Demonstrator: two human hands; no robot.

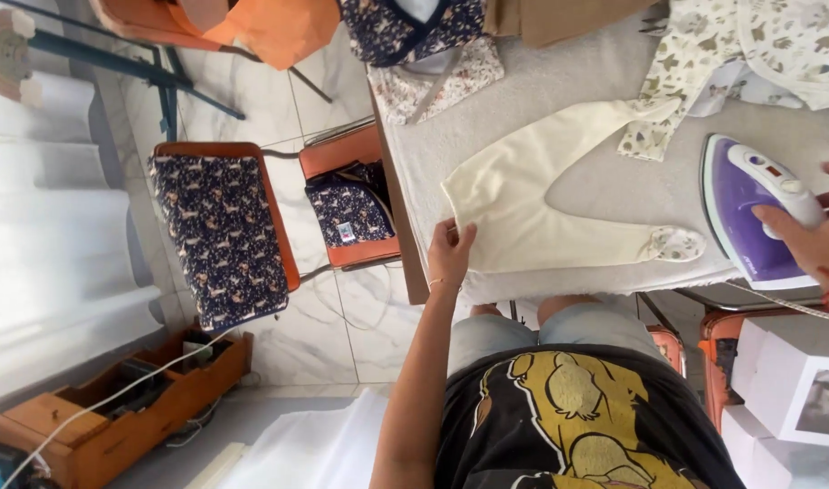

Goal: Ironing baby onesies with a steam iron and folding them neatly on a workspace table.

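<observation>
- My left hand [451, 252] pinches the waist edge of the cream baby leggings [541, 204], fingers pressed together on the cloth at the table's 7 o'clock corner.
- My right hand [817, 240] wraps around the white handle of the purple iron [749, 213], which rests at 3 o'clock on the table [605, 68], just beside the footed end of the leggings.
- The leggings lie flat in a V: one leg runs toward 1 o'clock, the other toward 3 o'clock and ends in a small printed foot near the iron's nose.
- Risk, as I judge it: the iron sits close to the table's near edge, so a careless pull on its cord could tip it off toward my legs.
- Another risk: if the soleplate lingers on the thin cream knit, it may scorch or shine, and my pinching fingers are in its path should I sweep that way.
- The cream cloth looks soft, matte and slightly stretchy; the table cover is a grey, felt-like pad.
- At 12 to 1 o'clock lies a pale printed garment [749, 45] with small leaf-like motifs, loosely crumpled.
- At 11 o'clock a dark navy floral garment [410, 27] overlaps a lighter floral cloth.
- Off the table at 9 o'clock, a chair [220, 235] carries a folded navy printed fabric, smooth and flat.
</observation>
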